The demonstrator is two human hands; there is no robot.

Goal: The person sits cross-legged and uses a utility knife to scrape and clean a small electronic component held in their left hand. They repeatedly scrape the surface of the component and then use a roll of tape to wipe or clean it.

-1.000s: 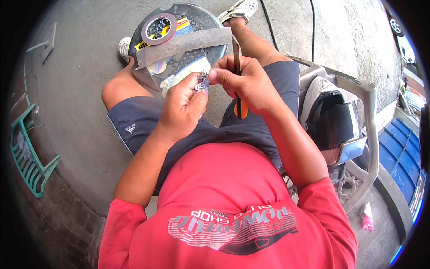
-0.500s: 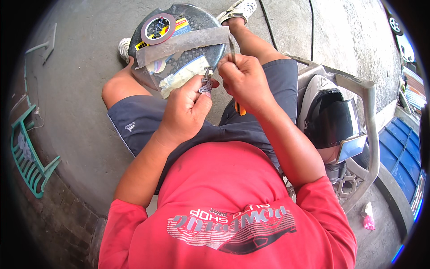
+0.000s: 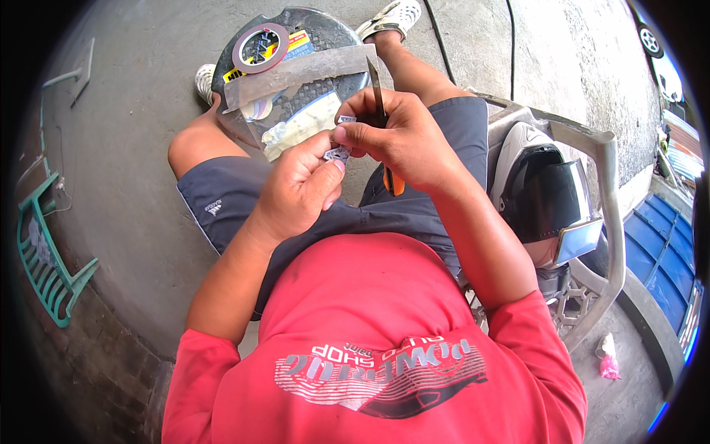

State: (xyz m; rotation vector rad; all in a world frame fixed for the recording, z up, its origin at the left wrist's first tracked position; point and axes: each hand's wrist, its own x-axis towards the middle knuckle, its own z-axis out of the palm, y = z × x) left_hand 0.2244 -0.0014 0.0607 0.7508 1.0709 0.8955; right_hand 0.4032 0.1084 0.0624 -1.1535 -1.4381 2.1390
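Note:
My left hand (image 3: 299,189) is closed, pinching a small silver-grey cut piece (image 3: 337,154) with a dark pattern between thumb and fingers. Close against it, my right hand (image 3: 410,144) pinches the piece's upper end with thumb and forefinger. That same hand also grips a cutter knife (image 3: 376,85), its dark blade pointing up and its orange handle coming out below the palm. Just beyond the hands stands a round dark stool (image 3: 342,26). On it lie a tape roll (image 3: 239,53), a yellow and blue package (image 3: 298,43) and a clear plastic sheet (image 3: 314,70).
At my right stands a grey plastic chair (image 3: 615,214), holding a white and black helmet (image 3: 547,196) with a phone-like flat panel (image 3: 580,241) against it. A green plastic chair (image 3: 63,277) is far left. Two dark cables (image 3: 513,52) run over the concrete floor (image 3: 133,148).
My right hand has moved left to meet the left hand and now pinches the small piece too. The knife has turned, with its blade and orange handle now showing more plainly.

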